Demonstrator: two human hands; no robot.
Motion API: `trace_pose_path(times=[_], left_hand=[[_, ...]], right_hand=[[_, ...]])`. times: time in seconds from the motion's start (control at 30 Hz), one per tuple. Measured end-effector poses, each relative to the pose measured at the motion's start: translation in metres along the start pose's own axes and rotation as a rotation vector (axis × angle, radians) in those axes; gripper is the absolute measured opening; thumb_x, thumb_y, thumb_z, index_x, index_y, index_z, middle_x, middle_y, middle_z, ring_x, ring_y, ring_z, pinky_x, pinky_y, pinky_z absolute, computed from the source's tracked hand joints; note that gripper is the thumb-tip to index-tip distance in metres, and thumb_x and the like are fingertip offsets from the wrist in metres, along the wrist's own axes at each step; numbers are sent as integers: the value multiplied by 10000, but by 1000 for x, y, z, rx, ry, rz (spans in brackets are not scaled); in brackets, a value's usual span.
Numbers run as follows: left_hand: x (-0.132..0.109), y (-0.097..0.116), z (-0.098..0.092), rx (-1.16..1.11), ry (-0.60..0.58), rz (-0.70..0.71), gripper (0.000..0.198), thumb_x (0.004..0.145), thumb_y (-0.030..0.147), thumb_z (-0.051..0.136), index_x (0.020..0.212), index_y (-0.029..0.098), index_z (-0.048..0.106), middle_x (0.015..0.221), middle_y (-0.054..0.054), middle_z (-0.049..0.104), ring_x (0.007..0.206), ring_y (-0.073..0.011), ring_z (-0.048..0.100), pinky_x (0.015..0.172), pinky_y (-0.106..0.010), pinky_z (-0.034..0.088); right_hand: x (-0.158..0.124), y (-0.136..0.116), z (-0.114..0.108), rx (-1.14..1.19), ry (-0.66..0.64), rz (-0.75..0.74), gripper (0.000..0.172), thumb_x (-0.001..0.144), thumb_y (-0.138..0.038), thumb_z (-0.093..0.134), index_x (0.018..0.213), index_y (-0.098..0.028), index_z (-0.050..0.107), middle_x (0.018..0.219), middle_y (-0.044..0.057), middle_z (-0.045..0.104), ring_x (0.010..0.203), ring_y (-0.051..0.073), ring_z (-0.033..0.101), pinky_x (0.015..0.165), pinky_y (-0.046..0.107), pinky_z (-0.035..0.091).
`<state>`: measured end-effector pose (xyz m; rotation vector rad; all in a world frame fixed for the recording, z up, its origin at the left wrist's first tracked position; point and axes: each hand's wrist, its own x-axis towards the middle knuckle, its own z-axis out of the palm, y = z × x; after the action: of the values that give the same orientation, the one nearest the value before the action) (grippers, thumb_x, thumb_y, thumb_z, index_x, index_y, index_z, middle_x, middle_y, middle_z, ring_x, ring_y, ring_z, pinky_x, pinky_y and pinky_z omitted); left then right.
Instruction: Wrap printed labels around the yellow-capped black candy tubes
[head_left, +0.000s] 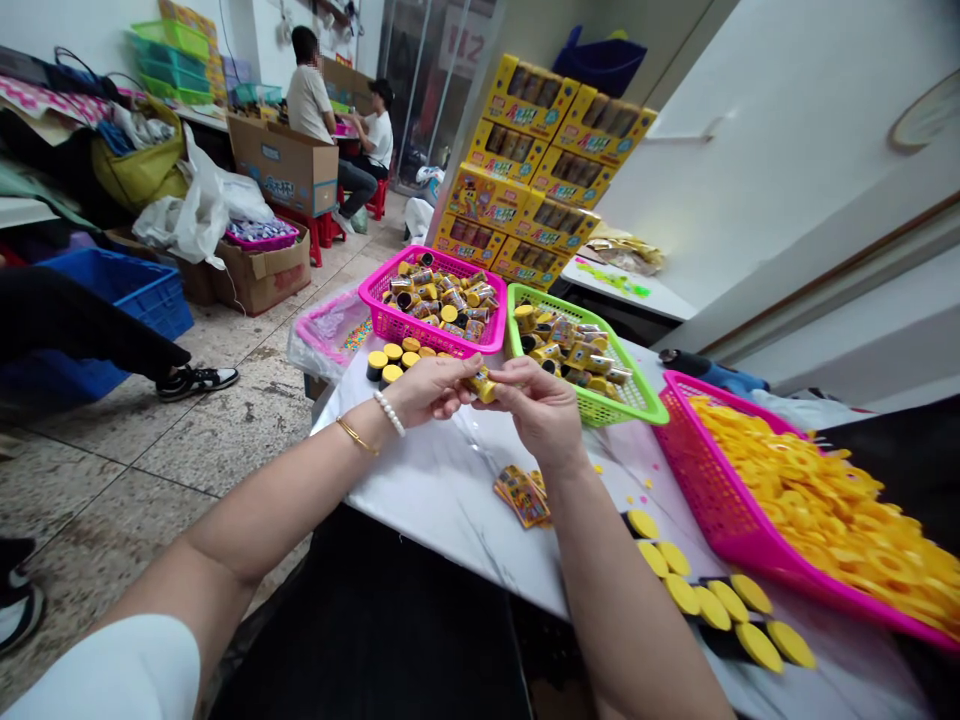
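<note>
Over the white table (457,510), a small yellow cylinder with a printed wrap (481,385) is pinched between the fingers of both hands. My left hand (433,390), with a beaded bracelet at the wrist, grips its left end. Fingertips of my right hand (544,405) press on it from the other side. Just below the hands lies a small pile of printed labels (525,495). Yellow-capped black cylinders (391,375) stand beside my left hand, and several more (709,603) are near my right forearm.
Behind the hands are a pink basket (442,338) and a green basket (630,408), both holding small printed cylinders. A pink basket of yellow plastic pieces (694,490) is at right. Yellow boxes (499,200) are stacked at the back. Two people sit farther off; another person's leg (97,320) shows left.
</note>
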<state>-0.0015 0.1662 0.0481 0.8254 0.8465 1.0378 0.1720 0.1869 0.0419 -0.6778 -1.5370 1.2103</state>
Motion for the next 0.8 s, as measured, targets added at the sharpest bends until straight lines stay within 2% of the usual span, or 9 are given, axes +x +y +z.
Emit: trace_pose_path(times=[0.1, 0.17, 0.27, 0.37, 0.43, 0.5, 0.6, 0.7, 0.8], left_hand=[[-1, 1, 2, 22, 52, -4, 425, 952, 428, 635, 659, 126, 576, 439, 46, 522, 247, -17, 352, 273, -150, 183], [0, 0, 3, 10, 68, -12, 431, 950, 431, 636, 649, 131, 562, 436, 46, 520, 248, -19, 353, 274, -151, 182], [2, -1, 3, -8, 57, -22, 440, 950, 457, 627, 660, 132, 566, 439, 37, 533, 259, -22, 364, 283, -148, 190], [2, -1, 3, -11, 71, -49, 487, 930, 546, 617, 681, 132, 560, 446, 27, 545, 267, -28, 380, 291, -150, 198], [0, 0, 3, -22, 74, -49, 493, 913, 606, 603, 764, 137, 573, 457, 26, 563, 268, -42, 397, 297, -155, 218], [-3, 1, 4, -8, 72, -9, 478, 905, 623, 603, 855, 148, 575, 461, 33, 576, 266, -55, 410, 299, -160, 227], [-6, 2, 6, 80, 58, 70, 394, 925, 547, 627, 880, 160, 568, 458, 49, 572, 266, -61, 426, 301, -161, 223], [-7, -1, 7, 202, 1, 92, 306, 950, 429, 637, 834, 151, 584, 463, 50, 568, 280, -55, 442, 309, -162, 245], [-7, -6, 8, 315, -59, 98, 289, 927, 363, 678, 763, 142, 591, 492, 37, 587, 299, -45, 460, 320, -160, 268]], right_hand=[[1, -1, 1, -4, 2, -27, 204, 660, -387, 907, 765, -251, 798, 878, -4, 570, 679, 131, 676, 598, 337, 689], [0, -2, 3, -12, -23, -33, 183, 683, -367, 898, 808, -269, 807, 940, 4, 588, 695, 126, 680, 609, 334, 688], [-4, -3, 6, -63, -97, -39, 259, 687, -354, 897, 928, -302, 818, 1078, 31, 622, 809, 158, 700, 665, 342, 686], [-1, -1, 4, -141, -101, -66, 252, 672, -352, 902, 901, -284, 821, 1075, 48, 650, 899, 189, 689, 698, 340, 673], [12, -2, -5, -177, -7, -76, 238, 697, -385, 879, 898, -273, 814, 1074, 51, 667, 890, 191, 689, 719, 358, 664], [31, -8, -19, -264, 150, -100, 328, 724, -435, 847, 1008, -280, 793, 1140, 57, 672, 880, 191, 692, 758, 382, 649], [48, -24, -43, -633, 353, -166, 509, 719, -414, 837, 1196, -270, 739, 1269, 85, 638, 849, 189, 688, 806, 394, 610], [21, -34, -52, -1010, 337, -190, 280, 801, -344, 759, 1056, -235, 802, 1049, 86, 719, 803, 208, 679, 848, 411, 561], [-45, -27, -46, -1196, 174, -119, 143, 830, -346, 720, 883, -260, 822, 818, 53, 727, 691, 209, 652, 747, 394, 539]])
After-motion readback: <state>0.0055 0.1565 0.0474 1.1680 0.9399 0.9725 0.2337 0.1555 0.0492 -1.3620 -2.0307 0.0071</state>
